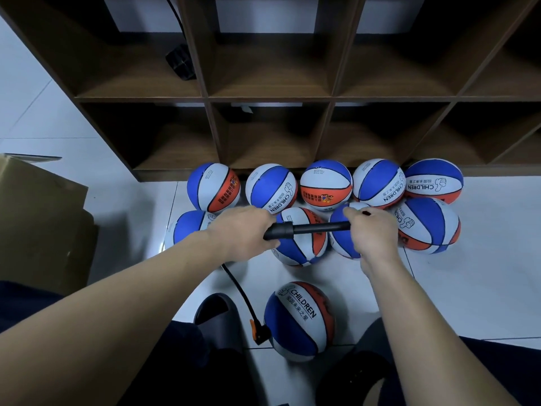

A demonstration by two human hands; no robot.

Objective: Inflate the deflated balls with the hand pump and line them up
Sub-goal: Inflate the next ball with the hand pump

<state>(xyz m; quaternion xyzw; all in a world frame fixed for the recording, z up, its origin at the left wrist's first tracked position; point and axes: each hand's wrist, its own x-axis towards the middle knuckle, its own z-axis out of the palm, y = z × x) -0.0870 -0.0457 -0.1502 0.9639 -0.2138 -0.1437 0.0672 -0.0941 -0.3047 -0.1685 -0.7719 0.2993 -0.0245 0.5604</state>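
A black hand pump [304, 229] is held level over the floor. My left hand [243, 232] grips its thick barrel and my right hand [373, 232] is closed on its handle end. A black hose [238, 290] runs from the pump down to an orange-and-black nozzle [261, 335] at the side of a blue, white and orange ball [300, 319] between my feet. Several round balls of the same colours stand in two rows against the shelf, the back row [325, 184] and the front row [426, 225].
A dark wooden cubby shelf [269, 98] fills the back, with a black object [180, 63] in one upper compartment. A cardboard box [41, 224] sits at left. My black slippers [215, 310] and dark trouser legs frame the near ball. White tiled floor lies at right.
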